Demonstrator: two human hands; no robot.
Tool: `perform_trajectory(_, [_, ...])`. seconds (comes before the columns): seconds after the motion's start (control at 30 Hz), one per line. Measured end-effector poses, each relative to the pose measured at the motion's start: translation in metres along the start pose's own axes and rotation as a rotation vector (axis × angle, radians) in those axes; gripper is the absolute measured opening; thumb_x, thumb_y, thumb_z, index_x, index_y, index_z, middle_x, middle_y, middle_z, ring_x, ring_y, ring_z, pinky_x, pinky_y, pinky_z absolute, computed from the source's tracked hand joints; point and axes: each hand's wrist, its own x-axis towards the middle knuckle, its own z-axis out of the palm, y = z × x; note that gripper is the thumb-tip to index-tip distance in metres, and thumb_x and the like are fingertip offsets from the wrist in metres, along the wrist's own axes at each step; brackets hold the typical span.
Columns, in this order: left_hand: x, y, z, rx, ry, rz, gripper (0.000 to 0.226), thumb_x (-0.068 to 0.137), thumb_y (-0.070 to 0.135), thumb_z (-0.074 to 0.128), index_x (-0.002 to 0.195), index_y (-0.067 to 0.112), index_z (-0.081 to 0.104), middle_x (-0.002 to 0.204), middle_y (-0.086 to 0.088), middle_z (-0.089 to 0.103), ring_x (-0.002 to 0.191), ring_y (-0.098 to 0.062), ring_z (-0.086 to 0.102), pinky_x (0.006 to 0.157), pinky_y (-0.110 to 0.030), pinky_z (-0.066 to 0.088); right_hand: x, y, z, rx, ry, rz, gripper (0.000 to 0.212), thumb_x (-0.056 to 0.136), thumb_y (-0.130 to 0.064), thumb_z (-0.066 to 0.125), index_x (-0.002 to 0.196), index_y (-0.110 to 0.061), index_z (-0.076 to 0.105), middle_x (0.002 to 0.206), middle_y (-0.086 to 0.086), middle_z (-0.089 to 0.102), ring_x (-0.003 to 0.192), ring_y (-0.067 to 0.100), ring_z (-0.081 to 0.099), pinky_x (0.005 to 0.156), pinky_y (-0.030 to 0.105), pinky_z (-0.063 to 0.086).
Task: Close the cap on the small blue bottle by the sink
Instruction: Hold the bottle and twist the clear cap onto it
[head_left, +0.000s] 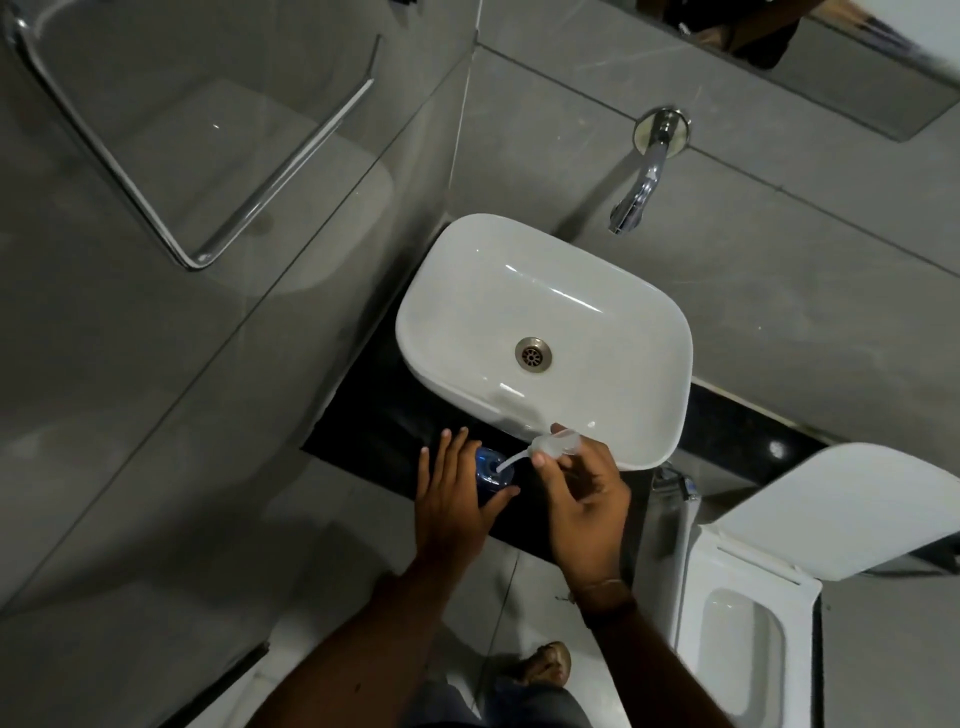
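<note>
**Pump cap going back into the blue bottle**

The right hand (582, 499) pinches the clear pump cap (555, 445) between thumb and fingers (540, 460), closed on it and holding it tilted, with its thin white tube (511, 461) slanting down so that its tip sits at or just inside the mouth of the small blue bottle (493, 470). The left hand (452, 493) wraps the bottle from the left, fingers curled loosely round its side and thumb at the front, steadying it on the dark worktop (363, 441) just beside the near-left corner of the white sink (545, 332).

To do this step well, the person should probably bring the cap upright over the mouth so the tube slides straight down instead of bending, keep the left hand firm on the bottle, then seat the collar squarely and turn it until snug. A crooked start would likely cross the thread.

Much stays unclear. The left hand covers most of the bottle, so its shape and fill level cannot be made out. Whether the cap screws or presses on cannot be told, and the neck is blurred. The person's forearms are cut off at the lower edge.
</note>
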Motion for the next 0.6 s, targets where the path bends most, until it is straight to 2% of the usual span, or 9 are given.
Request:
perform_trajectory(0.13, [-0.001, 0.001, -0.001, 0.001, -0.021, -0.003, 0.085, 0.089, 0.075, 0.048, 0.144, 0.010, 0.050, 0.157, -0.009, 0.047, 0.153, -0.025, 0.029, 0.126, -0.054, 0.022, -0.001, 0.021, 0.008, -0.040, -0.025, -0.006, 0.028, 0.087, -0.002, 0.077, 0.101, -0.026, 0.077, 0.109, -0.007, 0.073, 0.106, 0.016, 0.072, 0.091, 0.020, 0.057])
perform_trajectory(0.23, [0.000, 0.003, -0.003, -0.021, -0.023, -0.015, 0.091, 0.090, 0.080, 0.032, 0.144, 0.009, 0.051, 0.157, -0.009, 0.048, 0.153, -0.025, 0.031, 0.126, -0.054, 0.021, -0.002, 0.044, 0.016, -0.097, -0.080, 0.012, 0.023, 0.087, -0.003, 0.077, 0.105, -0.018, 0.078, 0.108, -0.003, 0.072, 0.105, 0.015, 0.072, 0.093, 0.024, 0.058])
perform_trajectory(0.33, [-0.002, 0.003, -0.005, -0.013, -0.016, 0.015, 0.091, 0.094, 0.075, 0.020, 0.143, 0.006, 0.053, 0.154, -0.012, 0.051, 0.151, -0.027, 0.034, 0.124, -0.056, 0.026, -0.004, 0.064, 0.024, -0.159, -0.158, 0.060, 0.030, 0.088, -0.005, 0.076, 0.113, -0.021, 0.075, 0.111, -0.004, 0.071, 0.107, 0.011, 0.070, 0.095, 0.020, 0.055])
perform_trajectory(0.43, [-0.004, 0.003, -0.006, 0.010, -0.016, 0.045, 0.083, 0.099, 0.067, 0.019, 0.143, 0.006, 0.053, 0.153, -0.013, 0.052, 0.150, -0.029, 0.036, 0.122, -0.057, 0.029, -0.005, 0.077, 0.028, -0.265, -0.216, 0.038, 0.030, 0.089, -0.008, 0.073, 0.113, -0.025, 0.074, 0.112, -0.011, 0.070, 0.109, 0.008, 0.066, 0.099, 0.030, 0.055])
perform_trajectory(0.53, [-0.004, 0.003, -0.006, 0.039, -0.028, 0.048, 0.080, 0.101, 0.065, 0.020, 0.143, 0.005, 0.054, 0.152, -0.014, 0.053, 0.149, -0.029, 0.037, 0.121, -0.058, 0.032, -0.003, 0.079, 0.029, -0.356, -0.214, 0.005, 0.034, 0.088, -0.010, 0.073, 0.110, -0.035, 0.071, 0.109, -0.020, 0.067, 0.109, 0.001, 0.059, 0.098, 0.031, 0.051])
perform_trajectory(0.6, [-0.003, 0.003, -0.007, 0.039, -0.034, 0.049, 0.081, 0.100, 0.065, 0.019, 0.142, 0.005, 0.054, 0.152, -0.014, 0.053, 0.149, -0.030, 0.038, 0.120, -0.059, 0.033, 0.000, 0.079, 0.030, -0.370, -0.244, 0.011, 0.029, 0.088, -0.011, 0.072, 0.108, -0.032, 0.073, 0.107, -0.013, 0.069, 0.107, 0.007, 0.060, 0.097, 0.033, 0.051])
